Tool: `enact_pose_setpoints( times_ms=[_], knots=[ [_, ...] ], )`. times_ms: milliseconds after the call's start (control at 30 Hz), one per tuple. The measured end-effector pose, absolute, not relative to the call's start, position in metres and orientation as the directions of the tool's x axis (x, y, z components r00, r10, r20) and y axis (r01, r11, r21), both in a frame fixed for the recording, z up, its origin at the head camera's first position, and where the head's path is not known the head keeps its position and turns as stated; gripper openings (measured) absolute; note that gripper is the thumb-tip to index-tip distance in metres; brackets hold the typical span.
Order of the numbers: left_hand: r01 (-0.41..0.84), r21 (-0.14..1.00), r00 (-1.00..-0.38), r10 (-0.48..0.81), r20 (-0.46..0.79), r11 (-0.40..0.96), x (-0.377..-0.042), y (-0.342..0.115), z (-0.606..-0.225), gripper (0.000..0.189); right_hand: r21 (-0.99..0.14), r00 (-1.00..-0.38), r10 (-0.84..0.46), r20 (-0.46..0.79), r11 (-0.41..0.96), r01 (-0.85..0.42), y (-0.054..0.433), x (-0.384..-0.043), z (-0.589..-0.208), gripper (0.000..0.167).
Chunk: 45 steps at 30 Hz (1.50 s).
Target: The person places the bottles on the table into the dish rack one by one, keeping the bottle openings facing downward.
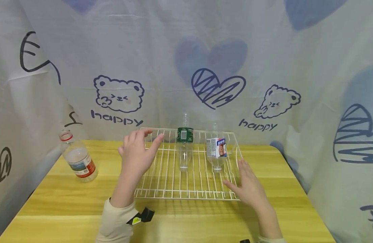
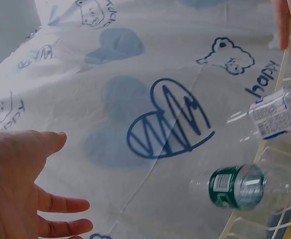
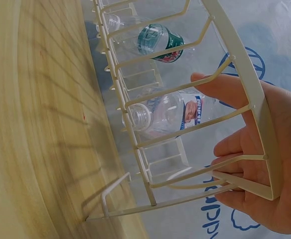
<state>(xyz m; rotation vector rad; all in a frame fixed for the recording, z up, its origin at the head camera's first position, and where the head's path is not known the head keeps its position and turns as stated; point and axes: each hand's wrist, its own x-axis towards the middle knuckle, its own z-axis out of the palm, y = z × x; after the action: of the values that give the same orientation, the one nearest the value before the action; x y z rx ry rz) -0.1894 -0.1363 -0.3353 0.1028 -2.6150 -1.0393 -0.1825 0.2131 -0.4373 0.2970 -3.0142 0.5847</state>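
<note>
Bottles: three counted, all clear plastic
In the rack: two, the green-label bottle [image 1: 185, 135] and, to its right, the blue-and-white-label bottle [image 1: 216, 148], both lying with mouths toward the near side
Outside the rack: one, the red-label bottle [image 1: 80, 160], upright on the tabletop at left
Wire rack [image 1: 186, 198]: one, white, near the back of the tabletop
Left hand [image 1: 136, 152]: raised near the far left corner of the rack, fingers spread apart, holding nothing
Right hand [image 1: 250, 187]: at the right side of the rack, thumb well away from the extended fingers, firmness of contact impossible to tell
Labels: barcode visible on the green one; brand names too small or blurred to read
Curtain [image 1: 162, 50]: pale cloth behind, printed with hearts, bear drawings and "happy", readable twice in the head view
Tabletop [image 1: 186, 224]: yellowish wood grain
</note>
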Motion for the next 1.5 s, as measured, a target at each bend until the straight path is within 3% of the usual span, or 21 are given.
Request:
enact_pose_setpoints(
  times_ms=[133, 300, 433, 667, 967, 1133, 1300, 1500],
  knots=[
    [0.114, 0.635, -0.884, -0.214, 0.416, 0.764, -0.184, -0.155, -0.341, 0.063, -0.371, -0.980, -0.177, 0.093, 0.907, -0.199, 0.213, -0.183, -0.435, 0.100],
    [0.227, 0.506, -0.744, -0.186, 0.641, 0.832, -0.183, -0.180, -0.357, 0.047, -0.379, -0.981, -0.178, 0.084, 0.905, -0.196, 0.213, -0.183, -0.433, 0.100],
    [0.251, 0.426, -0.653, -0.172, 0.737, 0.869, -0.184, -0.203, -0.367, 0.039, -0.386, -0.982, -0.174, 0.080, 0.903, -0.191, 0.212, -0.182, -0.433, 0.099],
    [0.176, 0.421, -0.545, -0.268, 0.794, 0.890, -0.179, -0.243, -0.374, 0.036, -0.395, -0.983, -0.174, 0.066, 0.900, -0.186, 0.211, -0.178, -0.436, 0.099],
    [0.051, 0.551, -0.444, -0.475, 0.760, 0.833, -0.170, -0.280, -0.382, 0.040, -0.398, -0.979, -0.180, 0.096, 0.894, -0.204, 0.213, -0.180, -0.436, 0.098],
    [-0.065, 0.617, -0.468, -0.570, 0.675, 0.784, -0.166, -0.293, -0.385, 0.052, -0.404, -0.980, -0.177, 0.089, 0.893, -0.198, 0.214, -0.181, -0.436, 0.098],
    [-0.278, 0.669, -0.604, -0.667, 0.436, 0.689, -0.163, -0.305, -0.387, 0.072, -0.405, -0.981, -0.173, 0.083, 0.894, -0.192, 0.214, -0.182, -0.435, 0.097],
    [-0.450, 0.608, -0.718, -0.670, 0.189, 0.654, -0.163, -0.319, -0.394, 0.095, -0.402, -0.981, -0.173, 0.081, 0.896, -0.192, 0.213, -0.181, -0.435, 0.097]
  ],
)
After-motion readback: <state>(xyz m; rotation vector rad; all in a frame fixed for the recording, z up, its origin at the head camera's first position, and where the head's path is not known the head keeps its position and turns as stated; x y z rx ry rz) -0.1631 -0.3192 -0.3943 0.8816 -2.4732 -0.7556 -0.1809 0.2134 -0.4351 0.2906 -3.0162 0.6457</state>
